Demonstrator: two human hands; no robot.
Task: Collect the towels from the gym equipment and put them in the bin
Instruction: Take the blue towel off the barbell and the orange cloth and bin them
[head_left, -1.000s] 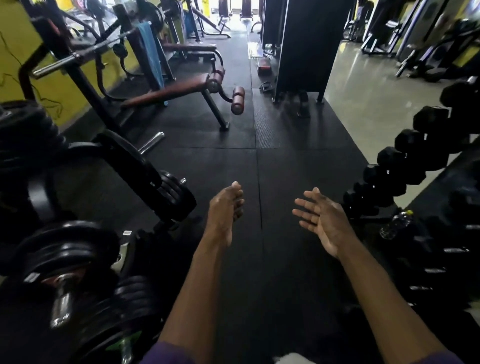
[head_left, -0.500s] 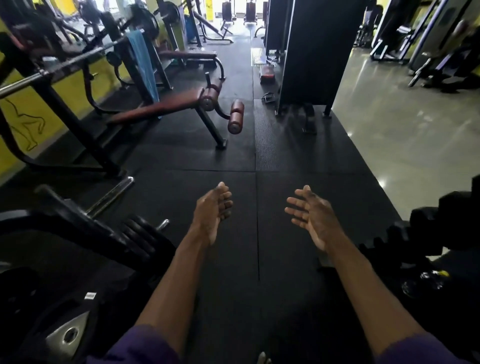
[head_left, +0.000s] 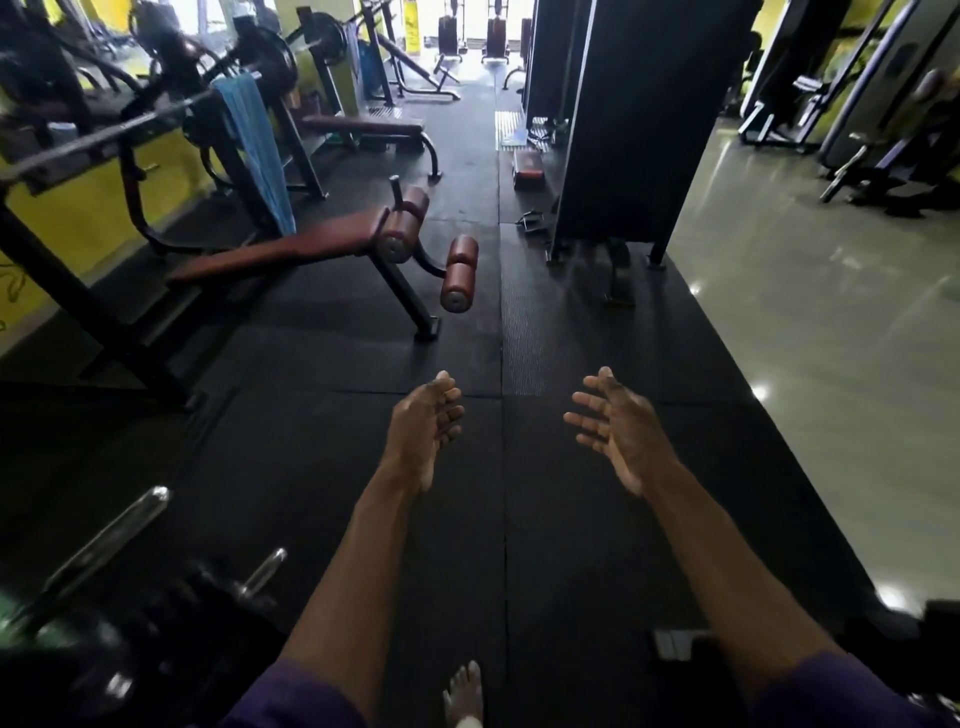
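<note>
Both hands are held out empty above the black rubber floor (head_left: 322, 467).
Left hand (head_left: 423, 428) and right hand (head_left: 618, 428) are stretched forward at twelve o'clock, palms turned toward each other, fingers loosely straightened, nothing gripped by either. A blue towel (head_left: 254, 150) is seen draped over a weight rack at about eleven o'clock, well apart from both hands, with a brown padded bench (head_left: 291, 249) set just below it.

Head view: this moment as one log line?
left hand open, empty; right hand open, empty; blue towel hangs on rack, ahead left
</note>
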